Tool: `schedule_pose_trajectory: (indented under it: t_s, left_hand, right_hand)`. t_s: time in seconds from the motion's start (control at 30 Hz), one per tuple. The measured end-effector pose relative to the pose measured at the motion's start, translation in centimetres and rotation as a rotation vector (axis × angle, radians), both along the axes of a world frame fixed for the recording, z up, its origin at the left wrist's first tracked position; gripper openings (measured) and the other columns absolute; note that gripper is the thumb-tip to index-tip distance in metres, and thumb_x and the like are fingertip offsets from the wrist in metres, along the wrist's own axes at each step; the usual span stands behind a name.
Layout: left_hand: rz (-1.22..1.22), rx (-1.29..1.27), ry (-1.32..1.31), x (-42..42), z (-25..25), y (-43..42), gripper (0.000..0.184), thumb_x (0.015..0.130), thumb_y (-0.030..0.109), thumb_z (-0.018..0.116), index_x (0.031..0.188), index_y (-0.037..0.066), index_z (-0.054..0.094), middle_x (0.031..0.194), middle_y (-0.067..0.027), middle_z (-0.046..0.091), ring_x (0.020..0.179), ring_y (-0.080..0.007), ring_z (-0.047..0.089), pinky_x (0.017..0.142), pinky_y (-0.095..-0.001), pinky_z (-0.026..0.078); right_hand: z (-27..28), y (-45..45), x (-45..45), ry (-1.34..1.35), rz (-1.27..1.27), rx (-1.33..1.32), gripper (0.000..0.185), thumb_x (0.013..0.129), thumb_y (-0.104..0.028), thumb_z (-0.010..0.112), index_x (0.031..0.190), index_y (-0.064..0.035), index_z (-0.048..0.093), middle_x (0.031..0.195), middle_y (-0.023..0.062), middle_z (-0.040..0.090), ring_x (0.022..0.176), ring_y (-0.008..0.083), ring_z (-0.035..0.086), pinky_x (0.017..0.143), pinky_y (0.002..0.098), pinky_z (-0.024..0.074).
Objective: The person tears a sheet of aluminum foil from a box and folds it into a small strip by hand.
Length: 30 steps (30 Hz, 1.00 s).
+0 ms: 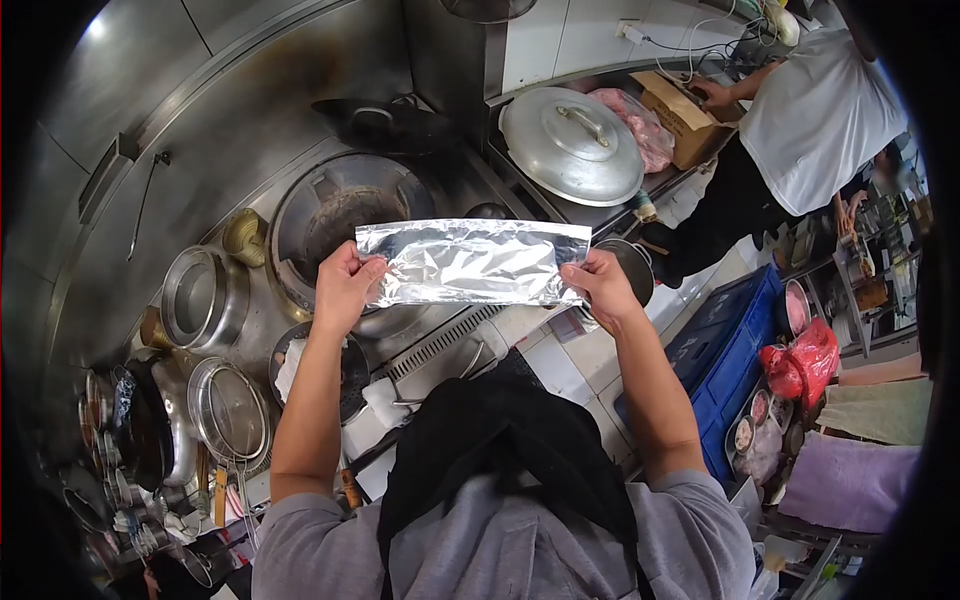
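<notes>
A long, crinkled packet of aluminium foil (470, 262) is stretched out flat in front of me, its top edge folded into a narrow strip. My left hand (347, 283) pinches its left end between thumb and fingers. At the right end my right hand (606, 287) grips it the same way. Behind the foil lies a round wok burner (350, 205), partly covered by the packet and my left hand. Whether anything is inside the foil I cannot tell.
A large lidded aluminium pot (572, 147) stands beyond, near a cardboard box (690, 115) and another person (825, 120). Metal pots (205, 300) and a strainer (230, 412) sit at left. A blue crate (715, 365) is at right. A black wok (385, 125) rests behind the burner.
</notes>
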<state>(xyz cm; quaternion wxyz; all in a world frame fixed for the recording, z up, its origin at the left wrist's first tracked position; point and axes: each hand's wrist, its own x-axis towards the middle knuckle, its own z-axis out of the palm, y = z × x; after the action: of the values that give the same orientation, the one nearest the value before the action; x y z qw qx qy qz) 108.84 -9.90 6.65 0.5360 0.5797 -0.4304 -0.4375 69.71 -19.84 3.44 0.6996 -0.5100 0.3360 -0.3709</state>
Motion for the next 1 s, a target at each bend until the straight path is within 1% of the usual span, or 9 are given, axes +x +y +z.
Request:
schedule_pose_trajectory:
  t_s: [0.03,0.17,0.23,0.33,0.47,0.5,0.6,0.8,1.0]
  left_hand:
    - [-0.004,0.004,-0.036,0.0,0.0,0.2,0.011,0.094,0.002,0.064,0.104,-0.002,0.061,0.085,-0.0076,0.07,0.06,-0.0046,0.054,0.05,-0.0218,0.039]
    - [-0.078,0.017,-0.058,0.0,0.7,1.3,0.011,0.094,0.0,0.063,0.104,-0.003,0.06,0.085,-0.0072,0.069,0.062,-0.0065,0.055,0.053,-0.0228,0.043]
    - [-0.122,-0.017,-0.082,-0.1,0.6,2.0,0.015,0.093,-0.003,0.063,0.107,-0.004,0.06,0.086,-0.0073,0.068,0.065,-0.0086,0.058,0.059,-0.0241,0.048]
    - [-0.155,0.041,0.025,-0.4,1.9,3.2,0.021,0.091,-0.005,0.064,0.111,-0.004,0.06,0.089,-0.0079,0.068,0.07,-0.0095,0.06,0.065,-0.0257,0.052]
    - [-0.117,0.068,-0.019,0.4,1.4,3.5,0.03,0.089,-0.004,0.067,0.118,-0.003,0.06,0.094,-0.0082,0.07,0.077,-0.0093,0.063,0.071,-0.0245,0.052]
    - [-0.123,0.063,-0.002,0.4,1.5,3.5,0.027,0.089,-0.002,0.068,0.115,-0.004,0.063,0.094,-0.0078,0.071,0.078,-0.0093,0.064,0.073,-0.0241,0.052]
    - [-0.135,0.076,-0.108,1.3,1.2,3.6,0.024,0.089,0.002,0.07,0.112,-0.004,0.065,0.089,-0.0053,0.07,0.076,-0.0092,0.062,0.069,-0.0243,0.051]
    - [-0.127,0.01,-0.13,2.2,2.1,4.3,0.013,0.092,0.003,0.068,0.102,-0.004,0.065,0.081,-0.0041,0.068,0.067,-0.0086,0.059,0.061,-0.0248,0.048]
    - [-0.061,-0.118,-0.08,2.9,1.9,5.7,0.008,0.093,0.0,0.065,0.101,-0.002,0.065,0.08,-0.0032,0.067,0.066,-0.0068,0.057,0.059,-0.023,0.046]
  right_hand:
    - [0.6,0.6,0.5,-0.038,-0.045,0.002,0.009,0.093,-0.003,0.066,0.102,-0.0015,0.07,0.084,-0.0024,0.066,0.065,0.0023,0.048,0.059,0.0211,0.0376]
    - [0.2,0.8,0.2,-0.084,-0.019,0.004,0.008,0.095,-0.004,0.064,0.1,-0.0014,0.068,0.079,-0.0039,0.062,0.063,0.0017,0.044,0.056,0.0207,0.0339]
    - [-0.8,0.7,-0.6,-0.106,0.024,0.021,0.01,0.094,-0.004,0.065,0.103,-0.0011,0.069,0.086,0.0004,0.068,0.072,0.005,0.058,0.065,0.0209,0.0443]
    - [-1.9,0.8,-0.8,-0.083,-0.009,0.008,0.012,0.094,-0.004,0.064,0.105,0.0001,0.068,0.088,0.0018,0.069,0.075,0.006,0.06,0.067,0.0216,0.0467]
    - [-2.3,0.6,-0.8,-0.098,0.017,0.049,0.015,0.094,-0.003,0.065,0.107,0.0008,0.068,0.094,0.0055,0.072,0.082,0.0099,0.066,0.074,0.0241,0.052]
    - [0.1,1.7,1.0,-0.061,-0.074,0.042,0.004,0.095,-0.004,0.063,0.097,-0.0022,0.066,0.075,-0.0051,0.058,0.06,0.0015,0.041,0.053,0.0205,0.0293]
    - [0.3,0.9,1.0,-0.053,0.006,0.024,0.004,0.094,-0.005,0.063,0.096,-0.0031,0.066,0.075,-0.0052,0.058,0.06,0.0016,0.042,0.053,0.0209,0.0297]
    - [0.2,0.1,1.8,-0.062,0.12,-0.006,0.003,0.094,-0.005,0.064,0.091,-0.0043,0.066,0.074,-0.005,0.057,0.059,0.002,0.04,0.053,0.0211,0.0293]
    - [0.6,0.5,2.5,-0.063,0.075,-0.072,0.007,0.093,-0.006,0.066,0.087,-0.0026,0.067,0.076,-0.003,0.059,0.063,0.004,0.045,0.056,0.0216,0.0331]
